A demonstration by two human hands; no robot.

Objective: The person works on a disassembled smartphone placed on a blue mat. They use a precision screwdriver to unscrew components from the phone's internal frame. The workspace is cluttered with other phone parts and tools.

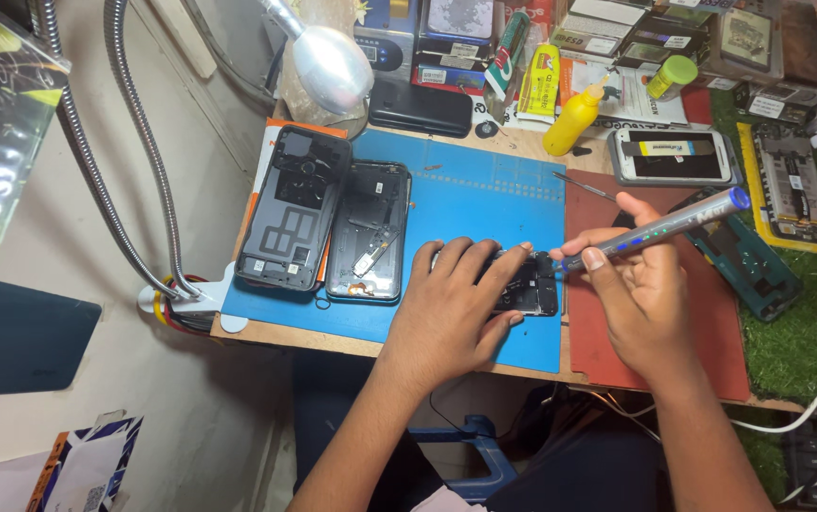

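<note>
Phone (533,289) pinned; electric screwdriver (660,228) applied.

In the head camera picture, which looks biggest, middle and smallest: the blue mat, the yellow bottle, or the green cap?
1. Blue mat, by far the largest.
2. Yellow bottle.
3. Green cap, smallest, though it sits a little farther from the camera.

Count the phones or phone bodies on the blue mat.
3. A black back cover at the mat's left edge, an opened phone body beside it, and a third under the left hand, mostly hidden. The right hand holds an electric screwdriver to it.
</note>
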